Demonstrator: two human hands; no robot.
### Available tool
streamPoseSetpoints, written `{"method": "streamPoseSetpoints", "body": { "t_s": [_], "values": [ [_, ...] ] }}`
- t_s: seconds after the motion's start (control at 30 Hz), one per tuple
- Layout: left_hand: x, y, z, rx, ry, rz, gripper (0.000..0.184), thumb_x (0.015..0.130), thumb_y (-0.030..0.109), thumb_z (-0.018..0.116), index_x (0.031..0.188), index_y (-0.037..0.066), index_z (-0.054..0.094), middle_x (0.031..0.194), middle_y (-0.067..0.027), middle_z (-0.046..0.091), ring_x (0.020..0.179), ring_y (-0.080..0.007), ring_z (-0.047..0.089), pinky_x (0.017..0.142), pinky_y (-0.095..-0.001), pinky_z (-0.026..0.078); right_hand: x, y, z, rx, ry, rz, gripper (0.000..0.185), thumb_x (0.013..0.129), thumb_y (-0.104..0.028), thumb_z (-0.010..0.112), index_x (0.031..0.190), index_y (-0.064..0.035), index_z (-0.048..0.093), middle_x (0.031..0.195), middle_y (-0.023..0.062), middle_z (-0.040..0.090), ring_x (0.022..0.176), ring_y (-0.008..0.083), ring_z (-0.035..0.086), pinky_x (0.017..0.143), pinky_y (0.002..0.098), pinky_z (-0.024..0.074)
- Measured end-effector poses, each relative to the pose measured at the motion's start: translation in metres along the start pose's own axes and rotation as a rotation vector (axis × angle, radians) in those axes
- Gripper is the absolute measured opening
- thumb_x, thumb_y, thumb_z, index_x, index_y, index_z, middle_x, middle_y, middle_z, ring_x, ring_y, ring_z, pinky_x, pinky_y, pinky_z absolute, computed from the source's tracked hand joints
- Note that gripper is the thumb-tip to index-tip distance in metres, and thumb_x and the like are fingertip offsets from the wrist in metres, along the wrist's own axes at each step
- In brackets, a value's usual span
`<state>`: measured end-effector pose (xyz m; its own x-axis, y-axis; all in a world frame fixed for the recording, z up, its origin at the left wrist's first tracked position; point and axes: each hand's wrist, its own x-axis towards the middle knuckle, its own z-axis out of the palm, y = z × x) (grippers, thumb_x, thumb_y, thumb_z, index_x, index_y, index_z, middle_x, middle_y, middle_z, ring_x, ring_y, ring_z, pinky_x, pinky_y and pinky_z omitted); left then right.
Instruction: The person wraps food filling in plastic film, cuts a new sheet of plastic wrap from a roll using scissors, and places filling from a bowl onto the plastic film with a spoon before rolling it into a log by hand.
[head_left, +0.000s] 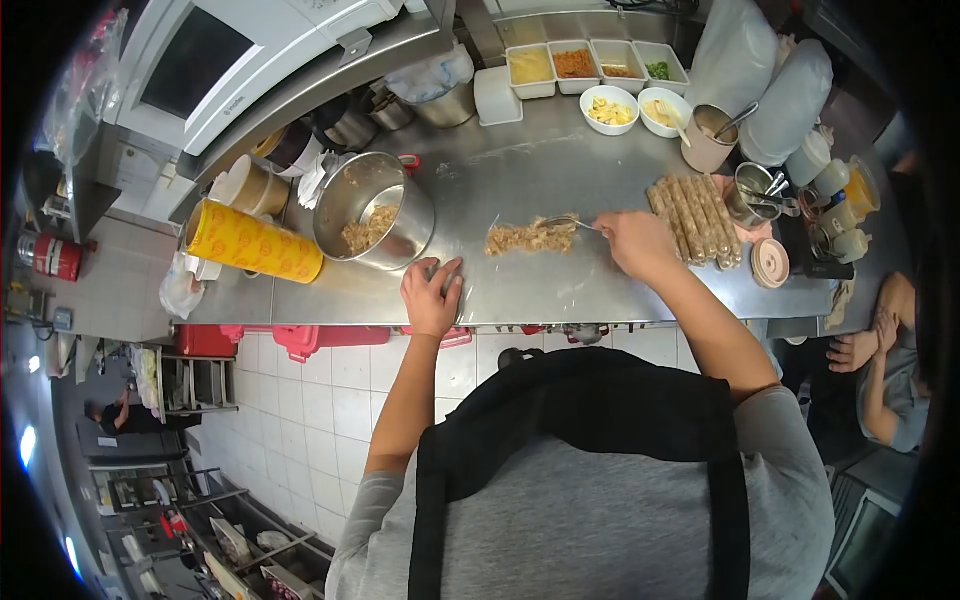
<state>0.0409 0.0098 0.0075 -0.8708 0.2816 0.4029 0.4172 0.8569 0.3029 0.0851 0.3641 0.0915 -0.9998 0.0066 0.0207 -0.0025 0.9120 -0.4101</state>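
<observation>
My right hand (637,243) is closed around the handle of a metal spoon (568,222), whose bowl rests on the right end of a strip of shredded food (520,237) on the steel counter (500,295). My left hand (432,295) lies on the counter with its fingers apart, holding nothing, just below a steel pot (405,215). Inside the pot is more shredded food (370,230). Several wrapped rolls (697,220) lie side by side to the right of my right hand.
White trays (530,90) and bowls (609,128) of ingredients line the back. A yellow roll (255,243) lies left of the pot. A cup (709,150), a utensil container (752,208) and a round lid (770,262) are at right. Another person's hands (868,342) are far right.
</observation>
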Motion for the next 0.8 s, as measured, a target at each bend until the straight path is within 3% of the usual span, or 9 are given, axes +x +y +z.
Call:
{"method": "streamPoseSetpoints", "body": {
  "t_s": [0.23, 0.33, 0.43, 0.53, 0.8],
  "values": [
    [0.001, 0.000, 0.000, 0.006, 0.013, 0.015, 0.032, 0.081, 0.025, 0.069, 0.112, 0.026, 0.070, 0.116, -0.0080, 0.054, 0.115, -0.0299, 0.047, 0.099, -0.0455, 0.035, -0.008, 0.008, -0.003, 0.014, -0.009, 0.116, 0.024, 0.087, -0.016, 0.051, 0.102, -0.0175, 0.070, 0.097, 0.0147, 0.068, 0.089, 0.0349, 0.065, 0.076, 0.0474, 0.0508],
    [0.001, 0.001, -0.001, -0.024, 0.006, -0.003, 0.031, 0.081, 0.025, 0.069, 0.112, 0.025, 0.070, 0.116, -0.0084, 0.054, 0.114, -0.0299, 0.047, 0.099, -0.0453, 0.035, -0.004, 0.003, 0.008, 0.019, 0.103, 0.107, 0.020, 0.088, -0.017, 0.055, 0.100, -0.0151, 0.071, 0.089, 0.0168, 0.068, 0.080, 0.0383, 0.064, 0.073, 0.0469, 0.0509],
    [0.001, 0.001, -0.001, -0.013, -0.004, 0.001, 0.031, 0.081, 0.025, 0.069, 0.111, 0.025, 0.070, 0.116, -0.0086, 0.054, 0.114, -0.0299, 0.047, 0.099, -0.0451, 0.035, 0.000, -0.008, 0.021, 0.024, 0.046, 0.012, 0.026, 0.087, -0.015, 0.051, 0.106, -0.0199, 0.069, 0.095, 0.0158, 0.067, 0.089, 0.0362, 0.066, 0.076, 0.0478, 0.0510],
    [0.001, 0.001, -0.001, -0.013, 0.010, 0.007, 0.031, 0.081, 0.025, 0.069, 0.111, 0.025, 0.070, 0.116, -0.0088, 0.054, 0.114, -0.0299, 0.047, 0.099, -0.0451, 0.035, 0.013, -0.005, 0.019, -0.021, 0.049, 0.066, 0.026, 0.087, -0.014, 0.051, 0.106, -0.0197, 0.069, 0.094, 0.0166, 0.067, 0.089, 0.0367, 0.065, 0.077, 0.0472, 0.0510],
    [0.000, 0.002, -0.001, -0.012, 0.009, -0.004, 0.031, 0.080, 0.025, 0.069, 0.112, 0.025, 0.070, 0.116, -0.0090, 0.054, 0.114, -0.0300, 0.047, 0.099, -0.0454, 0.035, 0.016, -0.007, 0.023, -0.004, 0.133, -0.004, 0.024, 0.088, -0.014, 0.052, 0.105, -0.0184, 0.069, 0.092, 0.0174, 0.066, 0.082, 0.0380, 0.065, 0.073, 0.0484, 0.0513]
  ]
}}
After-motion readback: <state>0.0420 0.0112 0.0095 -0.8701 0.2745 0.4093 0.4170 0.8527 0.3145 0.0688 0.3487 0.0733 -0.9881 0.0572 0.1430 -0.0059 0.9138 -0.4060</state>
